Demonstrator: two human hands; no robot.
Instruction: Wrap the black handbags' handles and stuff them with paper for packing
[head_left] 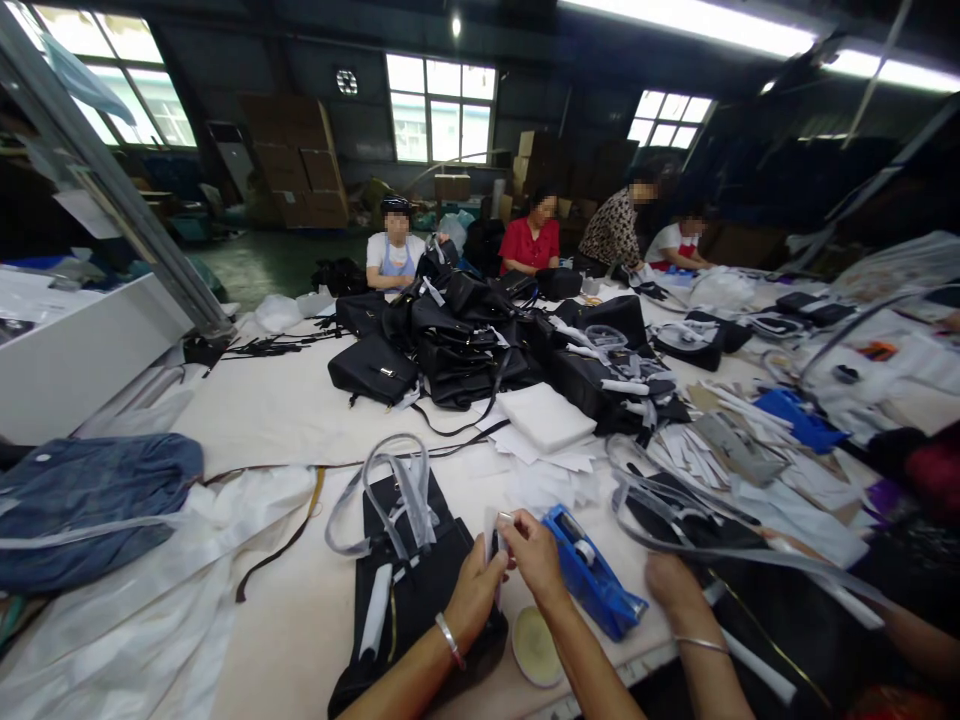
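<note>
My left hand [474,592], with a silver bracelet on the wrist, is closed on a small dark piece with a pale, filmy wrapping [491,530]. The fingers of my right hand [534,552] pinch the upper edge of that wrapping; its exact kind is hard to make out. Under my left forearm lies a black bag [409,600], its straps [409,490] covered in clear plastic and a white wrapped strip [377,610] on its front. Right of my right hand stands a blue tape dispenser [592,575]. A small round tub [536,645] sits between my forearms.
A big heap of black bags [457,330] fills the table's middle, with white foam sheets [547,415] before it. At right, a neighbour's hand [675,590] rests by another black bag [780,620]. Denim cloth [97,510] lies left. Several people sit or stand across the table.
</note>
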